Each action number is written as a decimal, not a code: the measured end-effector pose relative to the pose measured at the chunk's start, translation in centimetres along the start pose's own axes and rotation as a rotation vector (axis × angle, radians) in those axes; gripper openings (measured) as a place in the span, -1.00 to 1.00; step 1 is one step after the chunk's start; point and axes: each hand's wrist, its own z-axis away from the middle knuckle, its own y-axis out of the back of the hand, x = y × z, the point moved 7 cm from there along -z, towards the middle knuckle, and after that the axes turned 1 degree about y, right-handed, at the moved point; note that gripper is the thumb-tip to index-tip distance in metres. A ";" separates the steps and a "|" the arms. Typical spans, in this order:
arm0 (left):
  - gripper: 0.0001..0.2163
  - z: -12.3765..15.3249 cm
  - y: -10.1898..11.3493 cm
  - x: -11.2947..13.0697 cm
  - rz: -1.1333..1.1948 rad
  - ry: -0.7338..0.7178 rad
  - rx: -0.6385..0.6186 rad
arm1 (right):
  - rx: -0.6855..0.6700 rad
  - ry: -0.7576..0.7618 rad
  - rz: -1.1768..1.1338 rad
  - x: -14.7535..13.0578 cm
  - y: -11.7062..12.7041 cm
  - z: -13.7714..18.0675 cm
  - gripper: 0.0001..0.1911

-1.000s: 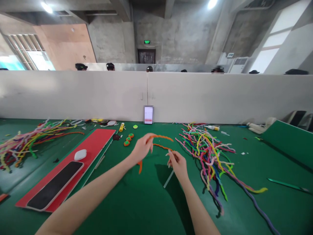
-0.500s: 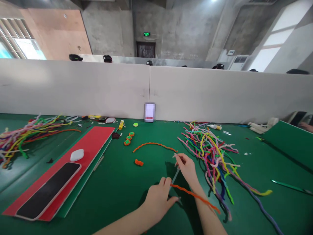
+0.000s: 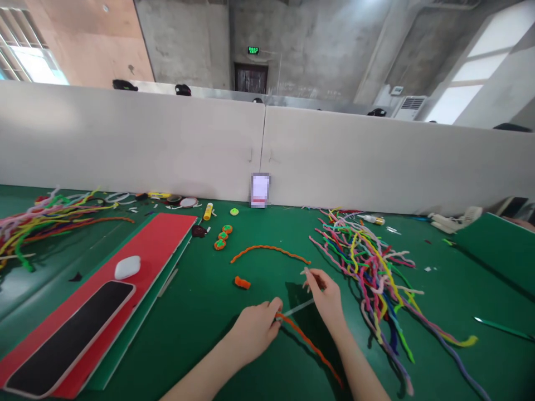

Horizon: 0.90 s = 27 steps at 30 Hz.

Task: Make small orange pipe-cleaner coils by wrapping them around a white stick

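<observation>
My left hand is closed around one end of an orange pipe cleaner, whose free length trails down to the right. A thin pale strip or stick runs from its fingers toward my right hand, where the far end is hidden. The thumb and forefinger of that right hand are pinched together; what lies between them is too small to make out. Beyond both hands a second orange pipe cleaner lies in an arc on the green table. A short orange coiled piece lies nearer.
At right is a heap of coloured pipe cleaners, at left another bundle. A phone and white case rest on red board. Small orange-green rounds, a glue stick and a propped screen stand farther back.
My left hand has turned, and the pale strip now lies flatter. The held orange pipe cleaner swung downward, off my right forearm. The view shifted slightly.
</observation>
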 end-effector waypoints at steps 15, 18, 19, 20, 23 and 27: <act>-0.82 -0.4 -0.3 0.3 -0.182 0.056 -0.049 | -0.294 -0.195 0.027 1.8 -3.4 1.1 -0.63; -0.83 -0.4 -0.5 0.8 -0.257 -0.027 -0.061 | -0.300 -0.191 0.019 1.4 -3.5 1.2 -0.63; -0.84 -0.3 -0.5 0.9 -0.274 -0.062 -0.052 | -0.302 -0.197 0.002 1.3 -3.5 1.2 -0.63; -0.84 -0.2 -0.6 1.0 -0.290 -0.091 -0.042 | -0.302 -0.205 -0.018 1.2 -3.5 1.2 -0.63; -0.84 0.0 -0.7 0.9 -0.315 -0.130 -0.010 | -0.297 -0.221 -0.057 1.3 -3.4 1.1 -0.62; -0.80 -0.1 0.2 -0.1 -0.172 -0.074 0.042 | -0.265 -0.214 -0.088 1.6 -3.0 0.8 -0.62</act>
